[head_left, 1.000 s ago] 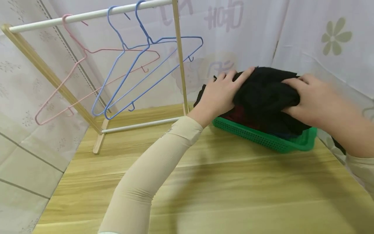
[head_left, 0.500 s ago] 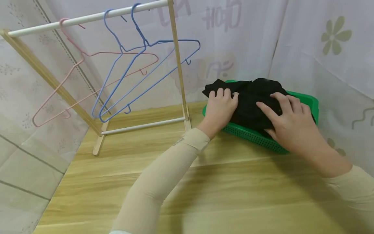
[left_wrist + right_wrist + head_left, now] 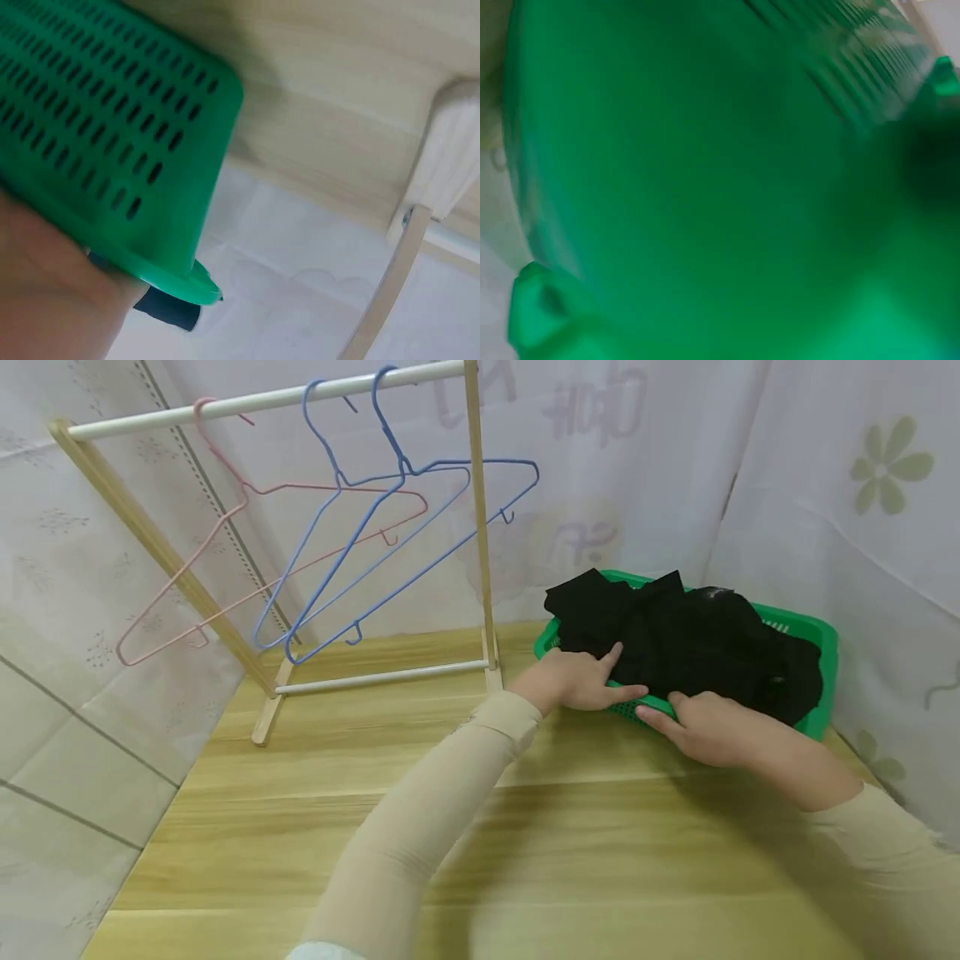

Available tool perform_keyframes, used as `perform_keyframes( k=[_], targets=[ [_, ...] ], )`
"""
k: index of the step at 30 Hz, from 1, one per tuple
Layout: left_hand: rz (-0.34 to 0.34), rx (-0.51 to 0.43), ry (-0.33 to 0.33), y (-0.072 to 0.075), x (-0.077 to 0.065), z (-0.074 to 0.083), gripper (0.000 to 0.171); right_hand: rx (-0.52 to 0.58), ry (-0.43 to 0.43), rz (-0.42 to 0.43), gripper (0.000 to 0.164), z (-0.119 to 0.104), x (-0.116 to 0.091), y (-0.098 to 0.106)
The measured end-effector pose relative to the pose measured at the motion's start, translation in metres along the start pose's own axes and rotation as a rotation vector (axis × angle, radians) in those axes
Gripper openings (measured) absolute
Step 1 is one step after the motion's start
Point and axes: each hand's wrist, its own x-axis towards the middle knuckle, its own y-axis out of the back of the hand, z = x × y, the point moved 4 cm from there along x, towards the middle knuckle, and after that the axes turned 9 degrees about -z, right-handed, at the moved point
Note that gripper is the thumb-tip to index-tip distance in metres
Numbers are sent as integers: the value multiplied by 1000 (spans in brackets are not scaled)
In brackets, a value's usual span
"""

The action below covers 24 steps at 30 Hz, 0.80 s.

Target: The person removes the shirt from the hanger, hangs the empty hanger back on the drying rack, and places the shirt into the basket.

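A green plastic basket (image 3: 813, 718) stands at the back right of the table, heaped with black clothing (image 3: 690, 635). My left hand (image 3: 581, 681) grips the basket's front rim near its left end, the index finger lying against the cloth and the thumb along the rim. Further right, my right hand (image 3: 716, 731) holds the same front rim, its thumb on the outside. Some fingers of both hands are hidden. In the left wrist view the slotted basket wall (image 3: 112, 112) is beside my hand. Blurred green plastic (image 3: 682, 172) fills most of the right wrist view.
Left of the basket stands a wooden rack (image 3: 483, 527) with a white top bar (image 3: 262, 397). A pink hanger (image 3: 180, 572) and two blue hangers (image 3: 337, 556) hang from it. The wooden table (image 3: 337, 760) meets printed curtains (image 3: 660, 468) at the back.
Both hands pressed the black clothing down into the basket, then let it go. They moved down to the front rim and took hold of it. The view shifted slightly.
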Motion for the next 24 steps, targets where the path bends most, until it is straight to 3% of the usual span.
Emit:
perform_keyframes(
  k=[2,5,10,13,19,24],
  targets=[
    [14,28,21,-1,2,2,96,109,-19,-132,91,9,6,-2],
    [44,10,85,3,3,5,85,212,-24,-211,94,18,14,-1],
    [-16,-23,188,10,9,11,65,291,-51,-261,85,22,21,-4],
    [25,-19,191,9,14,14,62,273,-61,-214,83,23,22,-6],
    [241,-31,146,0,20,10,64,176,-75,-61,90,24,23,-6],
    [356,44,136,-2,8,-2,67,62,-167,-2,99,16,16,1]
  ],
)
